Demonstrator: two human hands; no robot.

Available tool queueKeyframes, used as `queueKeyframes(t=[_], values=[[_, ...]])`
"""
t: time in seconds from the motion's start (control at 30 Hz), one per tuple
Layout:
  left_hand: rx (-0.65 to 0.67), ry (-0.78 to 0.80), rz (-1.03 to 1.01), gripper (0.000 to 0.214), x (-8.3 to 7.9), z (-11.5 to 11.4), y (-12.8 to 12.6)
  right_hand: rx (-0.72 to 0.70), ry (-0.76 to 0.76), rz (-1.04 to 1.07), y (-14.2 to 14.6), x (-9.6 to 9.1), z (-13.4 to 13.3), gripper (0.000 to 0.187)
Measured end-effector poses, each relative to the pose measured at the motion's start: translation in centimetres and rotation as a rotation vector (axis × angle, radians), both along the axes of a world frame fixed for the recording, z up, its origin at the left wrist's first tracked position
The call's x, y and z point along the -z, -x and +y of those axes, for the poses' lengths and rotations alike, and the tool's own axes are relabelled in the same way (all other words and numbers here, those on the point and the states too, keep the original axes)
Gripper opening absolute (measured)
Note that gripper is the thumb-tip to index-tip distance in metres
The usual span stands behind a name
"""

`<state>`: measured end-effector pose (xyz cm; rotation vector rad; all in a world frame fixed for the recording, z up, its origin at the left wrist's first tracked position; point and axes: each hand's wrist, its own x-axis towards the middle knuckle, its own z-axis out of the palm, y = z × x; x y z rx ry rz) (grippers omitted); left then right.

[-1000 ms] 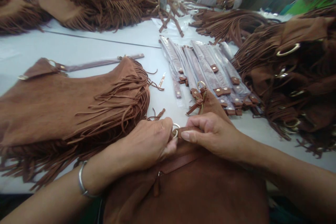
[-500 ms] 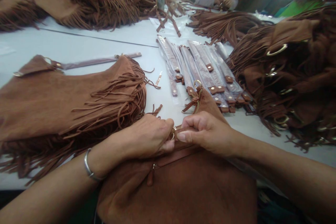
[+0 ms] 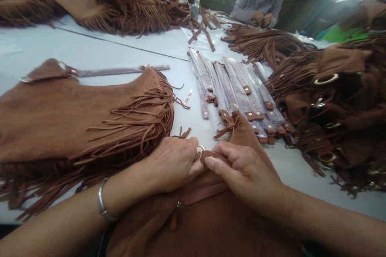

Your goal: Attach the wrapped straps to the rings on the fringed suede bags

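A brown suede handbag [image 3: 229,225] lies in front of me, its zip puller [image 3: 174,220] hanging on the near side. At its top edge my left hand [image 3: 176,162] is closed around a gold metal ring [image 3: 200,148], whose lower part is hidden by the fingers. Just to the right, my right hand [image 3: 245,166] pinches a short brown leather strap end [image 3: 207,155] between thumb and forefinger, close against the ring. Beyond the right hand, the bag's far corner points up with another gold ring [image 3: 233,107] and a knotted zip tassel [image 3: 223,131].
Left on the white table [image 3: 126,54] lies a fringed bag [image 3: 66,116]. Plastic-wrapped straps [image 3: 238,84] lie ahead. Fringed bags with gold rings are heaped at the right [image 3: 334,100] and far left [image 3: 120,4]. Across the table sits another person [image 3: 259,0].
The view has shifted, so the table's things appear slightly lower and farther right. Both hands stay at the ring and strap end; the right hand has tilted a little, and more of the ring shows.
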<state>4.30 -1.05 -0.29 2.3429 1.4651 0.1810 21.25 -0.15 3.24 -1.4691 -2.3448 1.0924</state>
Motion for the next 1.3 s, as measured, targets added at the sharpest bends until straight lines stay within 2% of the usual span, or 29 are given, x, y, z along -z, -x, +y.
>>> queueKeyframes(t=[0.2, 0.4, 0.47, 0.57, 0.63, 0.73, 0.83, 0.93, 0.97, 1.03, 1.13, 1.23, 1.3], values=[[0.095, -0.141, 0.050, 0.024, 0.7, -0.5, 0.3, 0.033, 0.261, 0.198, -0.4, 0.7, 0.5, 0.033], [0.158, -0.211, 0.088, 0.021, 0.6, -0.8, -0.1, 0.001, 0.521, 0.170, -0.4, -0.2, 2.0, 0.044], [0.182, -0.221, 0.075, 0.020, 0.8, -1.0, -0.2, -0.011, 0.481, 0.140, -0.1, -0.2, 2.4, 0.044], [0.169, -0.211, 0.034, 0.020, 1.1, -1.1, -0.1, -0.041, 0.315, 0.108, 0.3, 0.3, 2.6, 0.043], [0.156, -0.206, 0.014, 0.020, 1.1, -1.0, 0.1, -0.058, 0.305, 0.126, 0.3, 0.7, 2.8, 0.044], [0.209, -0.183, -0.010, 0.018, 1.0, -0.9, 0.4, -0.109, 0.526, 0.241, 0.1, 1.1, 3.7, 0.045], [0.251, -0.133, -0.014, 0.014, 0.7, -0.9, 0.5, -0.257, 0.783, 0.302, 0.0, 1.5, 5.2, 0.040], [0.267, -0.076, -0.019, 0.010, 0.6, -0.9, 0.7, -0.355, 0.888, 0.249, 0.3, 1.6, 6.5, 0.042], [0.253, -0.060, -0.043, 0.012, 0.5, -0.8, 0.8, -0.364, 0.861, 0.232, 0.4, 1.5, 6.8, 0.042], [0.190, -0.042, -0.107, 0.017, 0.4, -0.7, 0.9, -0.392, 0.687, 0.212, 0.6, 0.4, 7.1, 0.040], [0.118, -0.004, -0.154, 0.019, -0.3, -0.3, 1.2, -0.440, 0.233, 0.178, -0.3, -2.6, 7.4, 0.040], [0.100, 0.099, -0.202, 0.016, -1.1, 0.2, 1.5, -0.373, -0.117, 0.103, -3.4, -5.8, 6.9, 0.050], [0.081, 0.173, -0.305, 0.016, -1.5, 0.8, 1.7, -0.309, -0.182, -0.006, -6.2, -6.7, 5.7, 0.049]])
